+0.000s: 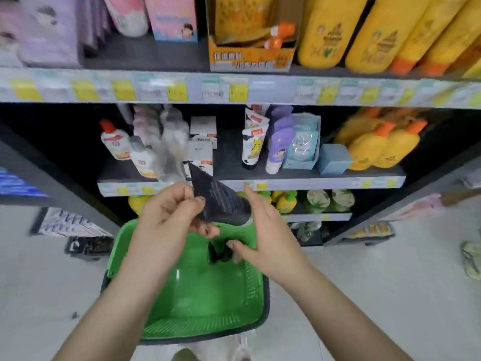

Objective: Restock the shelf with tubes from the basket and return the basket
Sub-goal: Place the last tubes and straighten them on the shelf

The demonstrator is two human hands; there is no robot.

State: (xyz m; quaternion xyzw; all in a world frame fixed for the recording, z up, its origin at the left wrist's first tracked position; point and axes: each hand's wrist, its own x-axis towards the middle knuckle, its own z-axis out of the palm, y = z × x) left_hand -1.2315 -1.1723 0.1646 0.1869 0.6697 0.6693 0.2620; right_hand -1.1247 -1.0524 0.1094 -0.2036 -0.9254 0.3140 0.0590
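The scene was brightly and evenly lit, apparently from overhead, with the pale floor [390, 295] nearly washed out. The recesses behind the goods on the middle shelf [299, 175] fell into deep shadow. Soft white glare lay on the bottom of the green basket [203, 308]. Motion blur smeared much of the frame: the price labels [234, 89] were unreadable, the yellow bottles [377, 35] and the packs at upper left were soft, and a pale smear streaked just above the dark tube [218, 199]. Wide-angle distortion bowed the shelf edges and splayed the uprights outward towards the corners.
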